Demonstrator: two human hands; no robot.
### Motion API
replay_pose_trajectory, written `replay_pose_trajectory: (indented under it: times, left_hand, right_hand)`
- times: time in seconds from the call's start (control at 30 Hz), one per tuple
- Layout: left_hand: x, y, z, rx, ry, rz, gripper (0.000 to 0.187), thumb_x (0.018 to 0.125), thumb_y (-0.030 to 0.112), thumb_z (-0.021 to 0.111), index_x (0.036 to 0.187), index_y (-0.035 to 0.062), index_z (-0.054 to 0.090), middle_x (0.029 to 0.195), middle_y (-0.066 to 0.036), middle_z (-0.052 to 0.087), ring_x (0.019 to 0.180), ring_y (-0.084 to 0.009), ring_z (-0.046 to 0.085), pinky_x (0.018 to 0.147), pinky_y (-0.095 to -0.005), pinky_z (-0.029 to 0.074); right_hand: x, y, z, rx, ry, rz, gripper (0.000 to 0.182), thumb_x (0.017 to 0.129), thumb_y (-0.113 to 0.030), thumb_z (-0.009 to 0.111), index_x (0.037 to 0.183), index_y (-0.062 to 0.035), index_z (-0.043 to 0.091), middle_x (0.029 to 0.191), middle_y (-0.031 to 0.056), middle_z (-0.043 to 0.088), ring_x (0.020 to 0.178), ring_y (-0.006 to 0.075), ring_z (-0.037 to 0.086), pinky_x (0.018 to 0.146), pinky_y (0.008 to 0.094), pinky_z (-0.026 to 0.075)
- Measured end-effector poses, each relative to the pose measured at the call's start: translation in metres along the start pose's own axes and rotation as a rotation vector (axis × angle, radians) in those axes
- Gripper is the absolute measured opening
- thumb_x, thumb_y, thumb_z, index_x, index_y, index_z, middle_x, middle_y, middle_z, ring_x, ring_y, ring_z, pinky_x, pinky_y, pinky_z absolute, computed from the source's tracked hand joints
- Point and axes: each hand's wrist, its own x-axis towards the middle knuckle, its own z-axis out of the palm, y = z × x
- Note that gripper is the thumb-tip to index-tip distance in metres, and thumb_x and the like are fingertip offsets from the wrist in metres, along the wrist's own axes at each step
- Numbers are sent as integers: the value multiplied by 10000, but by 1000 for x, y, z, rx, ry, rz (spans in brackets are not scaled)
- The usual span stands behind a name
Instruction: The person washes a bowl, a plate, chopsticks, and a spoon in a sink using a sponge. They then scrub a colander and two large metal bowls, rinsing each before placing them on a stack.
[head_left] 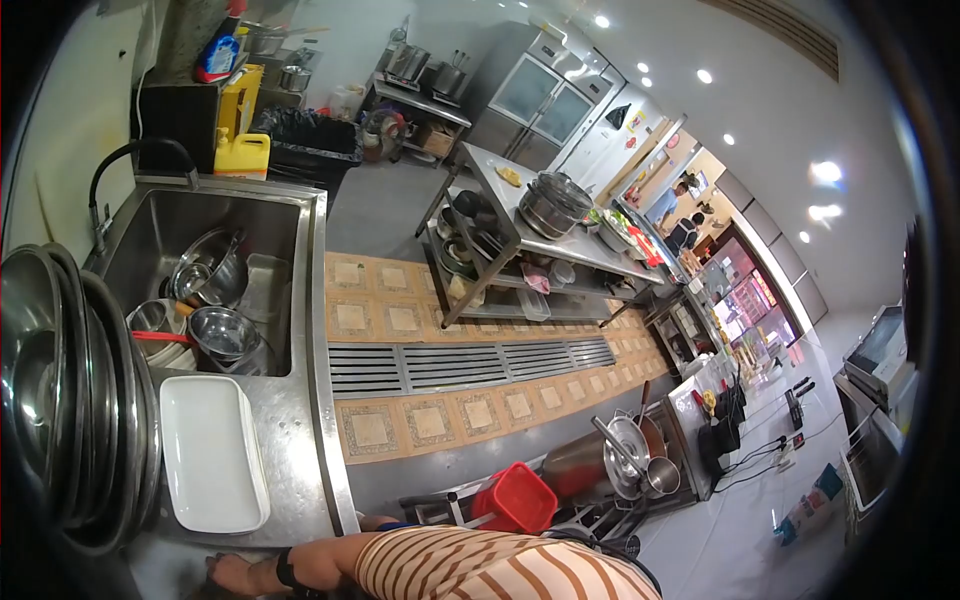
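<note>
My right hand (233, 574) is low at the bottom left, by the front end of the steel counter (300, 470). Its fingers look curled in; what they hold, if anything, is hidden. A dark band circles the wrist, and a striped sleeve covers the upper arm. Just beyond the hand lies a stack of white rectangular plates (212, 455). Large steel bowls (75, 390) stand nested on edge at the left. Further back, the sink (270, 225) holds steel bowls, a glass-like bowl (224, 333) and a red-handled utensil (160, 336). My left hand is out of view.
A red bin (515, 497) and steel pans (630, 455) are beside my arm. Beyond the floor grate (450, 367), a steel worktable (560, 245) carries a large pot (553, 205). A black-lined bin (308, 140) stands past the sink. Two people are in the background.
</note>
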Motion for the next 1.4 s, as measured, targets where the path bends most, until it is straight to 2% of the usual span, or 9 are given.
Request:
replay_pose_trajectory:
  times: [0.23, 0.47, 0.57, 0.73, 0.87, 0.93, 1.03, 1.17, 1.4]
  left_hand:
    - [-2, -22, 1, -101, 17, -67, 317, 831, 310, 571, 959, 24, 526, 863, -165, 549, 753, -267, 531, 674, -390, 439]
    - [-101, -166, -67, -664, 202, -228, 371, 845, 316, 545, 1034, -2, 527, 920, -188, 556, 802, -274, 536, 720, -395, 445]
    - [-119, -102, -80, 627, 116, 472, 456, 841, 303, 533, 1174, 1, 460, 1100, -204, 530, 994, -346, 535, 896, -459, 384]
    - [-131, -5, -72, -447, 322, -85, 445, 734, 78, 500, 1167, -8, 447, 1029, -148, 546, 947, -307, 571, 744, -378, 483]
    - [-142, -16, -82, 97, 101, 78, 439, 718, -2, 470, 1156, -10, 455, 1002, -126, 554, 905, -238, 578, 714, -330, 499]
    - [-150, 40, -57, -415, 241, -353, 385, 777, 23, 469, 1159, -17, 453, 1033, -157, 562, 876, -269, 588, 696, -355, 501]
    - [-156, 28, -75, 290, 168, 46, 377, 806, 53, 477, 1176, -16, 449, 1120, -164, 532, 1000, -277, 551, 767, -373, 485]
    - [-160, 7, -98, 978, 59, 313, 452, 754, 23, 495, 1199, -23, 434, 1206, -133, 484, 1097, -231, 489, 873, -326, 436]
    - [-149, 43, -82, -548, 394, 77, 547, 631, -8, 466, 1176, -27, 439, 1132, -83, 510, 1008, -179, 521, 863, -287, 421]
  right_hand:
    - [3, 5, 17, 107, 103, 80, 241, 731, -47, 502, 942, 2, 607, 888, 217, 616, 802, 351, 619, 679, 422, 512]
    - [12, -2, 45, 158, -152, 105, 503, 725, -223, 591, 1189, -44, 513, 1005, 203, 607, 899, 338, 602, 777, 447, 468]
    - [-5, -44, 25, 146, -332, 81, 404, 743, -272, 612, 1122, -137, 578, 1086, 130, 581, 1042, 334, 535, 807, 422, 464]
    - [-18, -33, 31, -175, -84, -225, 240, 739, -180, 579, 970, -127, 617, 1033, 101, 592, 1073, 263, 514, 742, 412, 484]
    - [28, -44, 14, -27, -44, 27, 253, 679, -119, 599, 928, -82, 621, 983, 136, 620, 959, 291, 579, 720, 408, 487]
    - [41, -66, 19, 184, -76, 96, 291, 649, -81, 605, 938, -59, 619, 928, 176, 621, 881, 321, 599, 737, 411, 481]
    - [19, -98, 30, 613, 22, -258, 325, 634, 13, 575, 951, -47, 614, 917, 191, 608, 900, 353, 584, 793, 413, 463]
    - [8, -94, -5, 246, -7, -763, 291, 601, -38, 617, 884, -102, 639, 918, 85, 581, 937, 301, 523, 811, 361, 446]
    - [42, -58, -49, -283, 160, -617, 174, 702, -136, 535, 841, -99, 634, 921, 50, 568, 953, 255, 486, 820, 370, 422]
